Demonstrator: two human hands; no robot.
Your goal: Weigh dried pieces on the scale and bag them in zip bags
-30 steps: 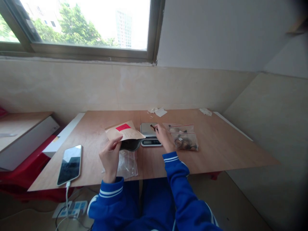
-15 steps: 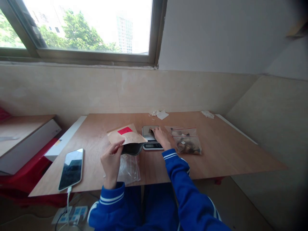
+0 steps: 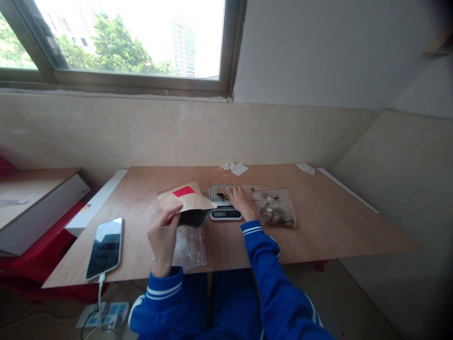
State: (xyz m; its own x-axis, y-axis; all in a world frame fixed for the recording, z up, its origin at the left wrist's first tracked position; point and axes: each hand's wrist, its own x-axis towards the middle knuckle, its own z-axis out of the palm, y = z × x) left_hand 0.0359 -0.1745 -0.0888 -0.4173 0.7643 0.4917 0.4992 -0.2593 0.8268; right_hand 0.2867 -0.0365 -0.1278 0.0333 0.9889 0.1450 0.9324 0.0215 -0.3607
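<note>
My left hand grips the lower edge of a brown paper pouch with a red label. The pouch lies tilted, its dark mouth gaping toward the scale. My right hand is over the right side of a small digital scale, fingers bent together. Beside the fingertips, dried brown and black pieces rest on the metal plate; whether the fingers pinch one is hidden. Just right of that hand sits a clear zip bag of similar dried pieces.
A clear plastic bag lies under the pouch at the table's front. On the left, a phone is plugged into a white cable that hangs over the edge. Crumpled white paper lies near the wall.
My right hand has shifted slightly right on the scale, and more of the dried pieces now shows on the plate. My left hand and the pouch have barely moved.
</note>
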